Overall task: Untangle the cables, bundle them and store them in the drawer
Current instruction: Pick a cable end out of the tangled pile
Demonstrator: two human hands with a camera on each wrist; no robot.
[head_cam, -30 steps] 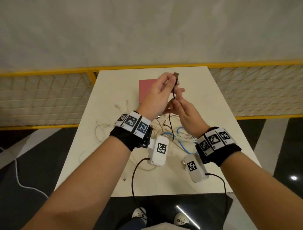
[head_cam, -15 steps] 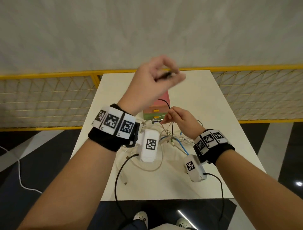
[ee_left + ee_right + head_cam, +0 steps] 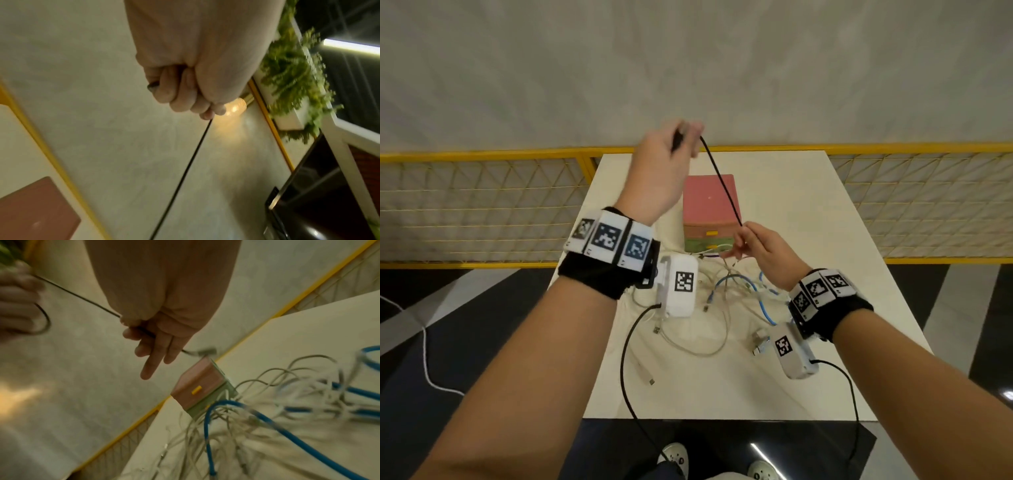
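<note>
My left hand (image 3: 683, 142) is raised above the table's far edge and grips a thin black cable (image 3: 722, 181). In the left wrist view the fist (image 3: 185, 91) encloses the cable (image 3: 185, 168), and its plug end (image 3: 153, 85) pokes out. The cable runs taut down to my right hand (image 3: 743, 233), which pinches it just in front of the pink drawer box (image 3: 709, 202). In the right wrist view the cable (image 3: 82, 296) passes through those fingers (image 3: 148, 344), its loose tail blurred beyond them. A tangle of white and blue cables (image 3: 732, 291) lies on the table.
The white table (image 3: 808, 205) holds the drawer box (image 3: 197, 386) with shut yellow-handled drawers at mid-back. Blue cable loops (image 3: 267, 418) lie among white ones near the front. Yellow mesh fencing (image 3: 482, 205) flanks the table; a pale wall is behind.
My left hand has lifted up and away with the black cable's end, drawing the cable out straight. My right hand has dropped toward the drawer box, still on the cable.
</note>
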